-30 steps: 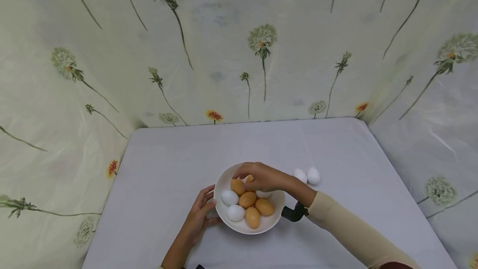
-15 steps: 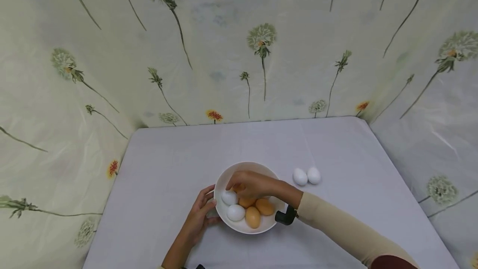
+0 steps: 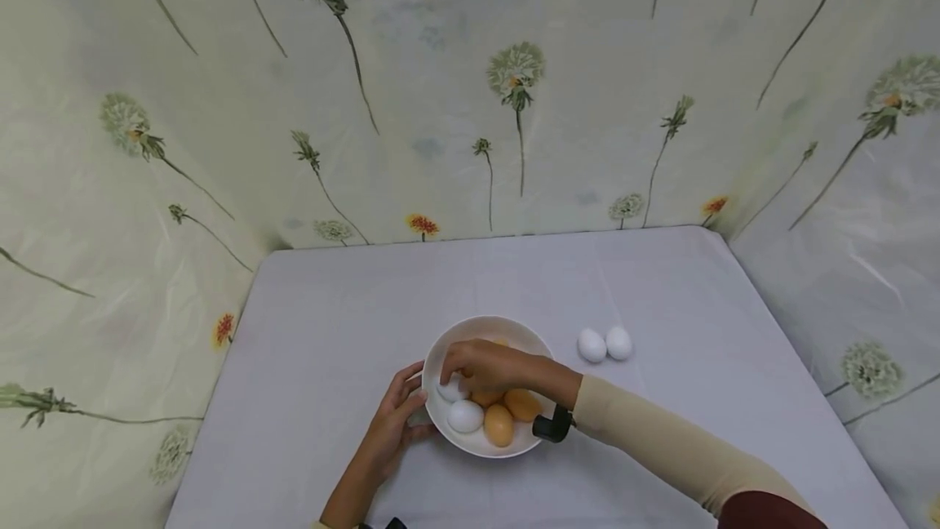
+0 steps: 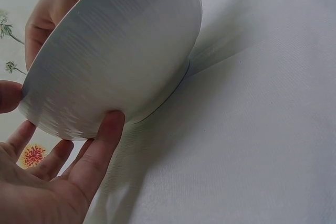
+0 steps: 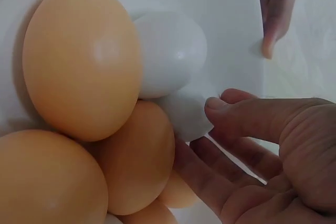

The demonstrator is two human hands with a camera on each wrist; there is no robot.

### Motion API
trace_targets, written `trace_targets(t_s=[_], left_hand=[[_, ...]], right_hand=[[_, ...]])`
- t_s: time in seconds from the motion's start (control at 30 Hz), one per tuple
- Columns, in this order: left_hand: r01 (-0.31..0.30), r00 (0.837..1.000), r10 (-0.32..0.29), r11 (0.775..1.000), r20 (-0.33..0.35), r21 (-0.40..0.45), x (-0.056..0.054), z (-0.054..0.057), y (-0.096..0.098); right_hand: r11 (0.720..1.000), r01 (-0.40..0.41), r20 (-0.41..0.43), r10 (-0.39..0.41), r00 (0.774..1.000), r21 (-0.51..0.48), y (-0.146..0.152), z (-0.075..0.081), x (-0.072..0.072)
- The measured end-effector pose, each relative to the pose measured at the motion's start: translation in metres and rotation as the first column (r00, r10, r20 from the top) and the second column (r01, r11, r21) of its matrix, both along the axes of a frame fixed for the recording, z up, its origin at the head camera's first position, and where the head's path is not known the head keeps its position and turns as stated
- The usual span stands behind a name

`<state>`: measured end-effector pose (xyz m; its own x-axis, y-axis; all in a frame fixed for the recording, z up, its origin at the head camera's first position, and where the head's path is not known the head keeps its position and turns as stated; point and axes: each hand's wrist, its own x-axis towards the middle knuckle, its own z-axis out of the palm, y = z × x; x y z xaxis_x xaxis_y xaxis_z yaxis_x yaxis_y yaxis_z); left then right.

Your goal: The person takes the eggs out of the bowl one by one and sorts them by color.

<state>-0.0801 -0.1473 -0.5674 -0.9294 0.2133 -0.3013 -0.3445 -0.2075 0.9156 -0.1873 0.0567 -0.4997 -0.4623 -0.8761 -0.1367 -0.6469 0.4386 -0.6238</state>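
Note:
A white bowl (image 3: 532, 337) stands on the table with several brown eggs (image 3: 499, 425) and white eggs in it. My left hand (image 3: 392, 423) steadies the bowl from the left, its thumb at the rim and its fingers against the outer wall (image 4: 121, 45). Reaching inside from the right, my right hand (image 3: 485, 364) has thumb and fingertips around a white egg (image 5: 188, 114). Beside that egg lies another white egg (image 5: 173, 56), and brown eggs (image 5: 84, 61) crowd close to the fingers. In the head view, the right hand covers part of the pile.
Two white eggs (image 3: 591, 345) lie side by side on the table, right of the bowl. A pale cloth (image 3: 330, 308) covers the table. Flower-print sheeting (image 3: 441, 104) rises behind it and along both sides.
My right hand has moved left and down within the bowl, from the brown eggs at the back to a white egg at the left. The left hand has stayed at the bowl.

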Motion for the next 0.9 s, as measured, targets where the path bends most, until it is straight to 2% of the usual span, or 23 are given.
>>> trace_targets(t_s=[0.2,0.6,0.9], left_hand=[[0.002,1.000,-0.002,1.000,-0.001,0.002,-0.0008,0.0008,0.0002],[0.006,1.000,-0.006,1.000,-0.005,0.006,-0.0002,0.0003,0.0010],[0.006,1.000,-0.005,1.000,-0.006,0.008,0.0009,0.0005,0.0011]], right_hand=[[0.998,0.028,0.025,-0.029,0.999,0.053,-0.0028,-0.0053,-0.0001],[0.993,-0.035,-0.007,0.036,0.999,0.113,-0.0058,-0.0072,0.0046],[0.993,-0.038,-0.020,0.041,0.999,0.108,-0.0041,-0.0093,0.0059]])
